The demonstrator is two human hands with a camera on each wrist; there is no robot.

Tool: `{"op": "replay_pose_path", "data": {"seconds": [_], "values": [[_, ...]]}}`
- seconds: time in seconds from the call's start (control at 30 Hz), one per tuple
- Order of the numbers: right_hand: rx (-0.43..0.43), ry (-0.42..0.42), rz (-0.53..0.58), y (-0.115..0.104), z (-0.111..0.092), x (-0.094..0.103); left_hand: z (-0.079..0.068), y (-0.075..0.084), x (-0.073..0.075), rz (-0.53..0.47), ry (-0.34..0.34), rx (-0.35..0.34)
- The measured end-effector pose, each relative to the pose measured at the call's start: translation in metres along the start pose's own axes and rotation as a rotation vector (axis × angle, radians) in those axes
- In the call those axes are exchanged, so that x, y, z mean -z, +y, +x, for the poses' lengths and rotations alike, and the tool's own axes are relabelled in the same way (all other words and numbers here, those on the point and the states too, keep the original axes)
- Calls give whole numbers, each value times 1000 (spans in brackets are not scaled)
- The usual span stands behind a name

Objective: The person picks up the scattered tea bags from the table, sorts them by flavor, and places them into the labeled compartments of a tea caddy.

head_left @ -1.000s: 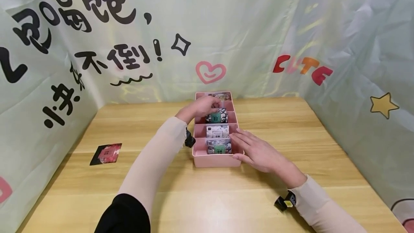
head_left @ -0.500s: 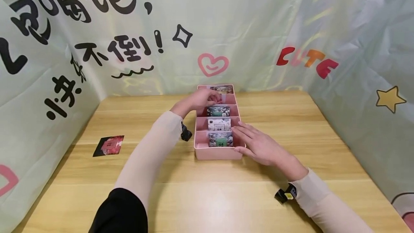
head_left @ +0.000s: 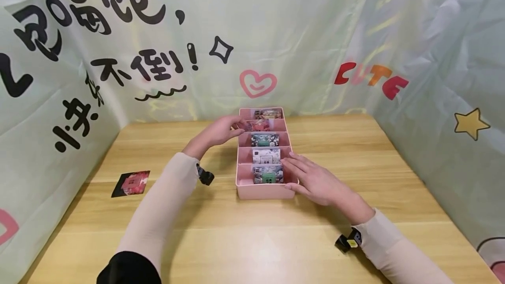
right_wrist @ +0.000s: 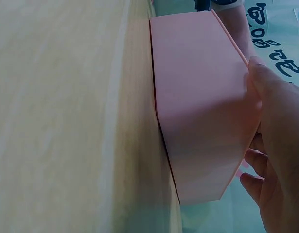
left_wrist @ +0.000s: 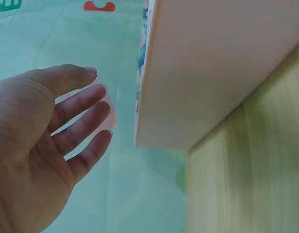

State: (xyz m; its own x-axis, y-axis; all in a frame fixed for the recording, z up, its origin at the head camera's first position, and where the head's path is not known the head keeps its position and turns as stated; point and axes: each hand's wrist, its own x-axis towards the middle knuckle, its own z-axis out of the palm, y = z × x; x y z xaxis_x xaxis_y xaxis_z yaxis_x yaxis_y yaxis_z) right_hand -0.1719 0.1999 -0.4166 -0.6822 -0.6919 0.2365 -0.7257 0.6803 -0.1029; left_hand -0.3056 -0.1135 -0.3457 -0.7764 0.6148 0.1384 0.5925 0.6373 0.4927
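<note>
A pink divided storage box stands on the table, with one printed packet visible in each compartment. My left hand hovers at the box's left rim by the red packet, in the second compartment from the back. Its fingers are loosely bent, and in the left wrist view that hand holds nothing and is apart from the box wall. My right hand rests on the right rim near the front corner, fingers extended. In the right wrist view its thumb touches the rim.
A black and red packet lies flat on the wooden table, left of the box. Printed cloth walls rise along the back and both sides of the table.
My left hand has drawn out of the box to the left, uncovering the red packet in its compartment. My right hand has stayed at the rim; the head view has shifted slightly.
</note>
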Motion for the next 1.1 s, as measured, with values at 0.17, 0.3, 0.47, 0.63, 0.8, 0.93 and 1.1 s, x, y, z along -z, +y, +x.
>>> {"op": "replay_pose_path", "data": {"seconds": [0.17, 0.3, 0.47, 0.63, 0.8, 0.93, 1.1], "values": [[-4, 1, 1, 0, -1, -1, -24, -10, 6, 5, 56, 3], [-4, 0, 3, -1, -1, -1, -43, -19, 9, 42, 87, 12], [0, 4, -2, -2, -2, -1, -65, -28, 11, 55, 116, 40], [0, 15, -1, -2, -2, 0, -81, -34, 14, 72, 127, 60], [2, 25, 1, -2, -2, 0, -98, -39, 16, 86, 141, 92], [4, 24, -1, -2, -3, 0, -110, -44, 17, 92, 150, 110], [1, 23, -1, -3, -3, 0, -125, -50, 18, 121, 153, 133]]}}
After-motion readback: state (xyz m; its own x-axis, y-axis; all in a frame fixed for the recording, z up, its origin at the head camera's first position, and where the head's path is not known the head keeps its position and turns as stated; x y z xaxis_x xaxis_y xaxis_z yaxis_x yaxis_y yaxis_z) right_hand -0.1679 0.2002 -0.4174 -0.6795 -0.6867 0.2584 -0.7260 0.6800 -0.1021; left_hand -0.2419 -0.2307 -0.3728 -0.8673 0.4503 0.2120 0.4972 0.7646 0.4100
